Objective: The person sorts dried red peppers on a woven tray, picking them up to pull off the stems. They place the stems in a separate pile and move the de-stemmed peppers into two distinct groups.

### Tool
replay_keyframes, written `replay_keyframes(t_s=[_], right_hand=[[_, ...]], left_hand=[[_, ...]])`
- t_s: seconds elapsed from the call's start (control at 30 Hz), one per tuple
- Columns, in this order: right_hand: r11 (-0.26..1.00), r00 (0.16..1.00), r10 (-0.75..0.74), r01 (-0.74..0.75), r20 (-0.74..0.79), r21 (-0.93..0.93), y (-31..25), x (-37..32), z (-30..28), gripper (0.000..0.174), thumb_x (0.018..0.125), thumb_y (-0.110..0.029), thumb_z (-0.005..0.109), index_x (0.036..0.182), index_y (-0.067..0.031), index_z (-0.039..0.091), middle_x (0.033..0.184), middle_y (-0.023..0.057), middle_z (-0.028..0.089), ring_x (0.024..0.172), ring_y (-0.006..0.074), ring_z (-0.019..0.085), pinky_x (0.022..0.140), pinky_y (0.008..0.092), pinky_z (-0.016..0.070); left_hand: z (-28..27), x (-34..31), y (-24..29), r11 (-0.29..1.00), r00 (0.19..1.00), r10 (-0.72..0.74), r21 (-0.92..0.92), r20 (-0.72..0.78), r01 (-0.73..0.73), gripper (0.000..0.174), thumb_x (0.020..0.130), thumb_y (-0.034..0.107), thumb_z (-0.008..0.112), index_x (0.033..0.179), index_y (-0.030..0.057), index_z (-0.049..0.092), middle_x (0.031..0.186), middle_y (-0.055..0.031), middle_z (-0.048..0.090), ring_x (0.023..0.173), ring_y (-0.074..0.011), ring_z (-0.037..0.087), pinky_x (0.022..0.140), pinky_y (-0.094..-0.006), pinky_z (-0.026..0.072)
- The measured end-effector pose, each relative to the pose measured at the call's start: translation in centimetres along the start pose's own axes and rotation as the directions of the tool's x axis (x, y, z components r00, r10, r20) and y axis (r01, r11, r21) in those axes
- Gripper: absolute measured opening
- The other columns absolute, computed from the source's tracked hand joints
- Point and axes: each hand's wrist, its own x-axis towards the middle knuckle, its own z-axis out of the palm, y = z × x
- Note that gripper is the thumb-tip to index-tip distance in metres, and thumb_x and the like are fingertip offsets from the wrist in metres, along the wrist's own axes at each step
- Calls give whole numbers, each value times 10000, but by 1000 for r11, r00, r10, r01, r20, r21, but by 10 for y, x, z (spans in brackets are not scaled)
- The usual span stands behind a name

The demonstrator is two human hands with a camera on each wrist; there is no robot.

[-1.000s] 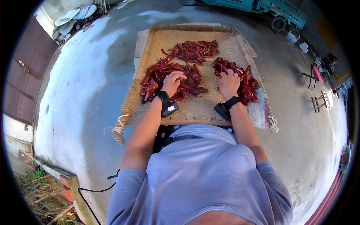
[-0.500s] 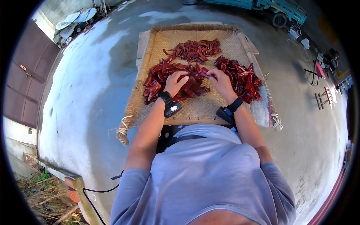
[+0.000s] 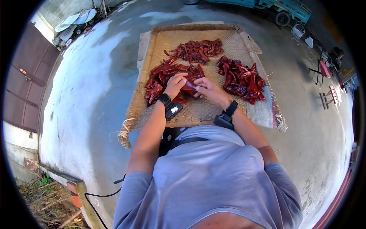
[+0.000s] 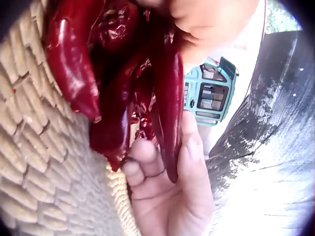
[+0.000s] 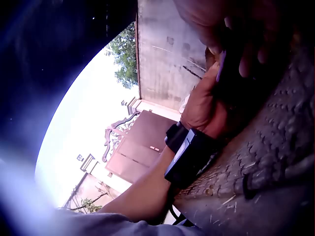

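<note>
Both hands meet over the near-left pile of large red chili peppers (image 3: 154, 91). One glossy red chili pepper (image 3: 189, 85) stretches between them. The left hand (image 3: 175, 84) holds its upper end; in the left wrist view the fingers of that hand (image 4: 216, 22) show at the top. From the other side the right hand (image 3: 210, 91) pinches the narrow tip, its thumb along the pepper (image 4: 170, 108). In the right wrist view the right hand (image 5: 211, 22) is dark, and the pepper is mostly lost in shadow.
A woven tray (image 3: 236, 108) carries the piles. Another heap of large peppers (image 3: 244, 82) lies at its right, and thinner, wrinkled peppers (image 3: 198, 50) lie at the far side. Beyond on the concrete are a teal vehicle (image 3: 282, 11) and a small stool (image 3: 329, 97).
My right hand has come from the right-hand heap across to my left hand, and now grips the pepper with it. My left hand stays over the left pile.
</note>
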Motion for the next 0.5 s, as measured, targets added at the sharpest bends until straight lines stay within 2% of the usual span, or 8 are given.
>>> replay_keyframes(t_s=[0.07, 0.1, 0.17, 0.2, 0.23, 0.3, 0.4, 0.5], right_hand=[[987, 993, -101, 93, -57, -128, -2, 0, 2, 251, 967, -152, 605, 1193, -51, 565, 1041, 84, 637, 918, 186, 648, 774, 314, 514], [972, 985, -154, 136, -79, -194, -3, 0, 2, 263, 961, -178, 617, 1188, -52, 575, 1042, 96, 642, 937, 210, 651, 790, 337, 516], [726, 903, -363, 119, -231, -677, -1, 6, -16, 259, 931, -194, 639, 1170, -98, 607, 1063, 93, 644, 926, 236, 652, 751, 355, 519], [525, 837, -486, 50, -251, -850, -1, 10, -28, 259, 917, -202, 649, 1161, -120, 623, 1073, 91, 645, 920, 249, 652, 731, 364, 521], [397, 826, -497, -58, -267, -916, -1, 12, -38, 277, 892, -203, 658, 1157, -128, 630, 1088, 105, 642, 943, 272, 635, 756, 388, 508], [117, 798, -527, -275, -294, -954, -6, 16, -52, 315, 841, -205, 676, 1149, -143, 645, 1118, 133, 634, 990, 316, 601, 805, 435, 484], [-16, 832, -417, -410, -367, -912, -17, 19, -63, 328, 797, -217, 689, 1115, -141, 663, 1097, 125, 653, 1033, 318, 565, 866, 462, 435], [-130, 868, -344, -421, -358, -898, 7, 34, -88, 295, 790, -238, 705, 1064, -132, 676, 1041, 119, 670, 1029, 321, 569, 893, 458, 413]], left_hand=[[-4, 0, -12, 939, 984, -174, -294, 43, 179, 163, 969, 141, 569, 1011, 0, 641, 1319, -55, 602, 1142, -184, 536, 1009, -313, 406], [-6, 0, -9, 939, 983, -181, -291, 38, 184, 173, 973, 146, 568, 1050, 6, 637, 1321, -56, 592, 1152, -184, 529, 1018, -311, 398], [-8, -2, -3, 939, 981, -195, -286, 24, 193, 210, 980, 156, 567, 1126, 19, 628, 1327, -58, 570, 1172, -183, 514, 1036, -306, 383], [-8, -2, -2, 948, 983, -186, -264, 0, 180, 227, 982, 159, 566, 1150, 19, 625, 1318, -62, 570, 1172, -186, 516, 1038, -307, 383], [-7, -3, -3, 956, 984, -177, -241, -24, 166, 245, 983, 162, 565, 1174, 18, 622, 1310, -67, 570, 1173, -190, 519, 1041, -308, 382], [-5, -4, -4, 979, 990, -131, -165, -60, 120, 277, 986, 167, 561, 1213, 17, 615, 1300, -76, 568, 1180, -197, 521, 1045, -311, 383], [-2, -3, -6, 999, 994, -47, -27, -99, 45, 280, 990, 165, 548, 1212, 8, 611, 1296, -111, 566, 1213, -237, 524, 1055, -324, 389], [-4, -1, -17, 989, 998, 46, 146, -46, -39, 257, 984, 145, 548, 1203, 27, 611, 1303, -132, 561, 1229, -271, 522, 1063, -335, 392]])
